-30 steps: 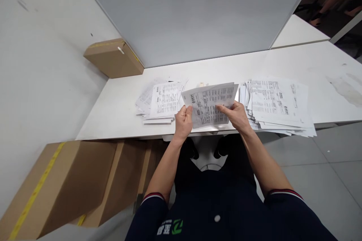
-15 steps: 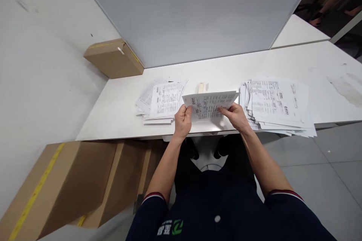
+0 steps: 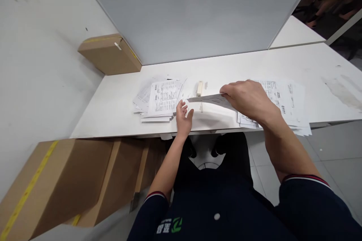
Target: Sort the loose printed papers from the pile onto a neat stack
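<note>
My right hand [image 3: 249, 98] grips printed paper sheets [image 3: 213, 100] by their right end, seen almost edge-on above the table; how many sheets is unclear. At the left end of these sheets, my left hand [image 3: 184, 117] is open, its fingers apart and curved. A stack of printed papers [image 3: 163, 98] lies fanned out to the left of my left hand. Another paper stack [image 3: 291, 101] lies at the right, partly covered by my right hand and forearm. Behind the held sheets a small cream-coloured block-shaped object [image 3: 199, 88] rests on the table.
A white table [image 3: 220, 69] runs along a grey panel [image 3: 198, 15]. One cardboard box [image 3: 111, 54] stands in the left corner. Larger cardboard boxes [image 3: 85, 173] with yellow tape are below the table's left front edge. Part of a person shows at the upper right.
Both hands gripped the sheets earlier; my left hand has let go. My right hand has moved up and turned over, and the sheets have tipped from facing me to nearly edge-on.
</note>
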Demonstrator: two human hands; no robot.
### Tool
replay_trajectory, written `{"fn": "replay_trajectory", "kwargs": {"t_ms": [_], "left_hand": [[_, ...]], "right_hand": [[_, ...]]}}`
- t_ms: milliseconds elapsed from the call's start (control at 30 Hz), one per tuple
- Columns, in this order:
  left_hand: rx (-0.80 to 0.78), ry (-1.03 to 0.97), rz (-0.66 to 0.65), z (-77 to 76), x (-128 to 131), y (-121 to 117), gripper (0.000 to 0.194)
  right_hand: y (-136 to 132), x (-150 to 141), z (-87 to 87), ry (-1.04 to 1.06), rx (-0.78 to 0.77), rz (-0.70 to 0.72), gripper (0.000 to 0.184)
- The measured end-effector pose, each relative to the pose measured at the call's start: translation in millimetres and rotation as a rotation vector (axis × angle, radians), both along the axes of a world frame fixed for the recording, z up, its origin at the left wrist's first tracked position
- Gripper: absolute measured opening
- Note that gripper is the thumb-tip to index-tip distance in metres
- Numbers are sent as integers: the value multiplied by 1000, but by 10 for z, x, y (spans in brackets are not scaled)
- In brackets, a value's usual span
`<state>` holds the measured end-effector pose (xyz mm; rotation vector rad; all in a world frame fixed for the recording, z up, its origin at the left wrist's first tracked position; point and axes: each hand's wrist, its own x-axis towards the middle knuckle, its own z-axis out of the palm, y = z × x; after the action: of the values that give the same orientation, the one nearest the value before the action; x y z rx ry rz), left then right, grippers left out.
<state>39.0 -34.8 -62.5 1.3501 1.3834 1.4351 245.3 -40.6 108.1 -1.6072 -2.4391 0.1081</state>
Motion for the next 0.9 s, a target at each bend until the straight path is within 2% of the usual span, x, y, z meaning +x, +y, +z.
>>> {"fn": "replay_trajectory", "kwargs": {"t_ms": [100, 300, 400, 533, 633, 767, 900], "left_hand": [[87, 178, -56, -29, -57, -19, 48], [71, 261, -230, -141, -127, 12, 30], [99, 289, -232, -191, -154, 49, 23], [110, 278, -195, -203, -184, 94, 27], [78, 235, -197, -137, -209, 106, 30], [56, 158, -243, 50, -228, 96, 30], [138, 257, -266, 150, -197, 104, 30]], "right_hand": [[61, -87, -71, -182, -10, 16, 24], [97, -206, -335, -326, -95, 93, 19], [95, -232, -382, -369, -115, 110, 20], [115, -223, -407, -361, -114, 109, 19], [126, -168, -382, -311, -134, 97, 19], [112, -58, -278, -235, -167, 78, 22], [120, -10, -267, -217, -203, 63, 24]]}}
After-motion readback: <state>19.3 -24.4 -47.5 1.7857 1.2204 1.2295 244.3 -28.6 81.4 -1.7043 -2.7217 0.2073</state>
